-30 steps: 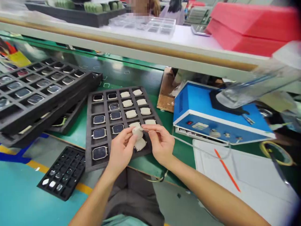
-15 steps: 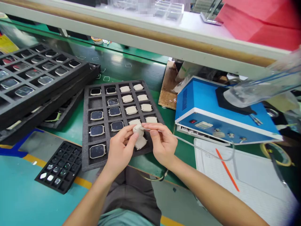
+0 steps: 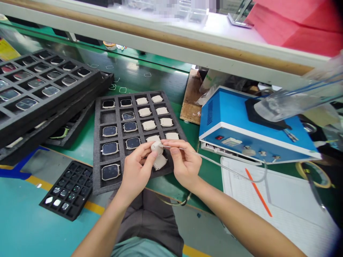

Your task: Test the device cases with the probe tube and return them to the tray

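Observation:
Between its fingertips, my left hand (image 3: 138, 169) grips a beige watch case (image 3: 156, 147). My right hand (image 3: 186, 164) pinches a thin probe (image 3: 167, 146) with its tip at the case's right side; whether it touches is hard to tell. From the probe a clear thin tube (image 3: 227, 170) loops to the front of a blue box (image 3: 241, 142). Under both hands lies a dark foam tray (image 3: 97, 157), its left columns holding dark-screened watches (image 3: 110, 172) and its right columns pale beige cases (image 3: 149, 125). Another beige case (image 3: 160, 162) sits just below the held one.
Stacked foam trays (image 3: 88, 84) with watches rise at the left. A small black tray (image 3: 68, 189) is low beside the bench. Papers (image 3: 284, 200) with an orange stick (image 3: 258, 192) and a tape roll (image 3: 323, 175) lie right. A shelf edge (image 3: 160, 46) crosses above.
Both hands hold nearly the same pose, with the probe still at the watch case. The whole view has shifted very slightly.

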The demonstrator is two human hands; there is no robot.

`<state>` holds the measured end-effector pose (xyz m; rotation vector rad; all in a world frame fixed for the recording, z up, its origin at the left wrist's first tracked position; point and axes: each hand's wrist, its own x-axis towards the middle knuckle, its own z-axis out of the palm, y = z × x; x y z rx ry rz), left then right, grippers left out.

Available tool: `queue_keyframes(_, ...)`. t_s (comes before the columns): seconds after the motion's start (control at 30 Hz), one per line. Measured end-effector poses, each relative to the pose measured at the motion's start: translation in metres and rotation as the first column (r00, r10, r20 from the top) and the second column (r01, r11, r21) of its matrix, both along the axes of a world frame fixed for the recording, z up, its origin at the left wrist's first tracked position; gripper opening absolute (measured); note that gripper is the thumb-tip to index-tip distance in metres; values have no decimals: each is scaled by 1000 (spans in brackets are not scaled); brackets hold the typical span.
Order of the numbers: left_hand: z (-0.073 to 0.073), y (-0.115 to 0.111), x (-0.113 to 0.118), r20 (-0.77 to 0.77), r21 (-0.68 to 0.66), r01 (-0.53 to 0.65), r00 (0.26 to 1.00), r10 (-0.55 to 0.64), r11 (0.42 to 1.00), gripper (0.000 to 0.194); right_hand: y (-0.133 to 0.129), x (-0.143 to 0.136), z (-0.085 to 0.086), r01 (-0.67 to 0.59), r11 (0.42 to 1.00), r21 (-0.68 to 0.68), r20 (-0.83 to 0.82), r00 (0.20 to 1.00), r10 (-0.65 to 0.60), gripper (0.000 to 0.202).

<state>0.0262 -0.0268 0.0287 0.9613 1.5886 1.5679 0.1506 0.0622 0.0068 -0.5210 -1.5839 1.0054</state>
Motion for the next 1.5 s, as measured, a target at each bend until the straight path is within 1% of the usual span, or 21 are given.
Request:
queue_keyframes(0.33,1,0,0,-12,7,-3,1000,3,1000,34,0,0,-1,-19,1000,-11,-22,1000,19,14)
queue_keyframes(0.6,0,0,-1,-22,11,-4,1000,4,1000,36,1,0,-1,-13,1000,7,1,1000,13,14)
queue_keyframes(0.77,-1,1,-1,-25,6,-23,999,23,1000,37,1,0,-1,-39,999,4,-14,999,39,14)
queue_keyframes(0.9,-1,1,-1,-33,8,-21,999,21,1000,37,1,-1,1,-20,1000,1,-17,1000,20,14)
queue_keyframes(1.2,-3,5,-7,-68,-3,-60,996,60,998,50,6,-6,4,-37,999,10,-2,999,37,19)
queue_keyframes(1.5,-4,10,-9,-71,-10,-121,990,120,993,63,12,-11,3,-61,997,44,-72,995,64,16)
